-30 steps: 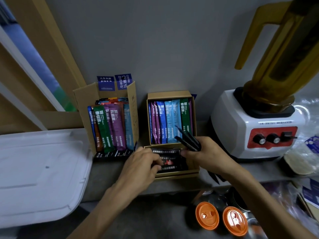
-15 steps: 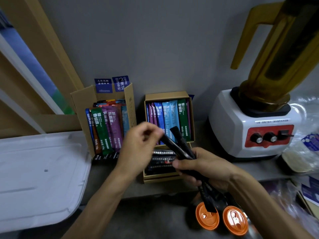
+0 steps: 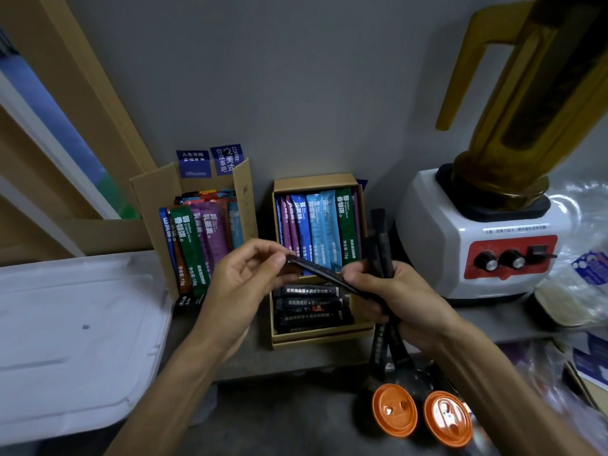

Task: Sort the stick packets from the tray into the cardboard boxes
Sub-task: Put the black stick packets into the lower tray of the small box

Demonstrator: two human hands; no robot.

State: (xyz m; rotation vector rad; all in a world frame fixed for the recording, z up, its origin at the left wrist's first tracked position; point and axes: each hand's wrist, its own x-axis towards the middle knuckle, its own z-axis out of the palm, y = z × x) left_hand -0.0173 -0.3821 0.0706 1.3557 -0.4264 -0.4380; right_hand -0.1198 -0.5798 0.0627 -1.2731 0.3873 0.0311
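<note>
My right hand [image 3: 391, 291] grips a bunch of black stick packets [image 3: 381, 245] that stand up out of the fist and hang below it. My left hand [image 3: 243, 274] pinches the end of one black stick packet [image 3: 316, 269] that slants across to the right hand. Both hands hover over the small cardboard box [image 3: 319, 339], which has coloured packets upright in its back half and black packets lying flat in front. A taller cardboard box [image 3: 154, 199] to the left holds coloured packets. The white tray [image 3: 72, 330] lies at the left with no packets on it.
A white and red blender base [image 3: 487, 251] with an amber jug [image 3: 533, 103] stands at the right. Two orange cup lids [image 3: 424, 416] sit below the shelf edge. Plastic bags and paper items crowd the far right. A grey wall is behind the boxes.
Both hands rose from the small box's front compartment. My left hand took the end of one black packet and has drawn it leftward out of the bunch in my right hand.
</note>
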